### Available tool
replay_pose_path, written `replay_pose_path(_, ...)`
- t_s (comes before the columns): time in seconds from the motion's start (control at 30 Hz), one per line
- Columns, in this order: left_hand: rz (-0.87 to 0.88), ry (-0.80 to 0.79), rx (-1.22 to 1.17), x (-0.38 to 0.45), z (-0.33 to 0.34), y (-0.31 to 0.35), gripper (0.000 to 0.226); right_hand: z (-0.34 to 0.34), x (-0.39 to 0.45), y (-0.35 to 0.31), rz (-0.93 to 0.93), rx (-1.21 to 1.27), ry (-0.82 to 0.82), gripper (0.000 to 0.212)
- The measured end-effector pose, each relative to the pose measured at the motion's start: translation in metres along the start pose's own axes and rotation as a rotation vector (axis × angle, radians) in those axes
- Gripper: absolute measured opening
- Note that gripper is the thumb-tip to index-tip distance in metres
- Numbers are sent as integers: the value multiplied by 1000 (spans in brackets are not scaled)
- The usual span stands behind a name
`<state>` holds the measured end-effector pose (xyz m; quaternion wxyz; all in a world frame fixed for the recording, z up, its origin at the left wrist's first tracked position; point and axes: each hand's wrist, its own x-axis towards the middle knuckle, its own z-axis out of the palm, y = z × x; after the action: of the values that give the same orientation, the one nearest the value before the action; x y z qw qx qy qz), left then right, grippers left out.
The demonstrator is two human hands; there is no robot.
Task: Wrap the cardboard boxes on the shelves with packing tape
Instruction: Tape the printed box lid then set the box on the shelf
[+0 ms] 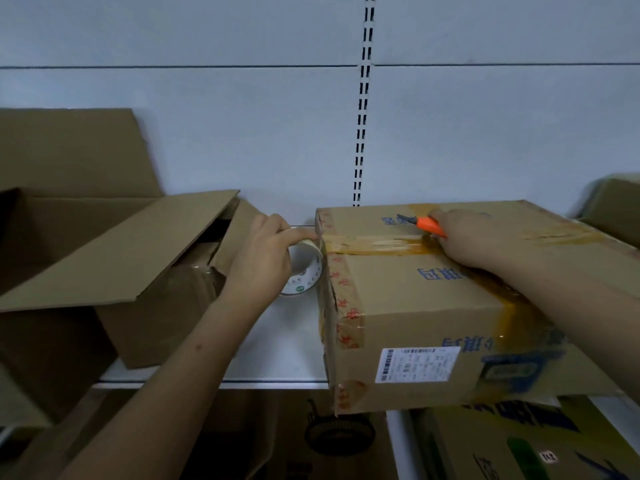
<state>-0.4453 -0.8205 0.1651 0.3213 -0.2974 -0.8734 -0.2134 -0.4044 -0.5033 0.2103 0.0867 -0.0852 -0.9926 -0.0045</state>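
reaching up from the lower left of the frame, the left hand (261, 258) curls its fingers round the tape roll (304, 268), holding it against the left end of the closed cardboard box (433, 306) at centre right. this box sits on the white shelf (277, 358), its near edge jutting past the shelf lip. from the lower right the right hand (474, 237) rests on the box top, gripping an orange cutter (429, 226) with its blade pointing left over the tape strip (377, 244) along the top seam.

the step looks like finishing that strip. to do it well, i'd keep the roll pulled taut round the corner, press the tape flat with the right hand, and cut close to the roll with the blade angled away from the left fingers.

an open box (114, 251) at middle left stands close behind the left hand, its flap crowding the roll's room. more boxes (519, 445) show on the lower level, another (620, 202) at the far right edge, and the slotted upright (362, 109) on the back panel.
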Motion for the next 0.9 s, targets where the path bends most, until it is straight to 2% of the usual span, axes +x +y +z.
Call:
replay_pose_path(0.1, -51, 0, 125, -12, 7, 7, 57, -5, -1, -9, -9, 49, 49, 13)
replay_pose_path(0.3, -283, 52, 89, -29, 25, 39, 37, 0, 0, -69, -118, 101, 83, 6)
replay_pose_path(0.43, -306, 26, 128, -38, 26, 47, 48, 5, 0, -77, -137, 106, 69, 17)
replay_pose_path(0.53, -300, 25, 164, -44, 20, 46, 60, 1, -2, -70, -218, 138, 33, 17)
replay_pose_path(0.7, -220, 130, 140, -46, 0, 49, 50, -11, -10, -64, -332, 171, -61, 18)
replay_pose_path(0.8, -229, -3, 237, -36, -8, 50, 31, -18, -24, -55, -263, 176, 58, 18)
replay_pose_path(0.9, -134, -232, 407, -10, -12, 51, 29, -30, -61, -28, 23, 120, 406, 32)
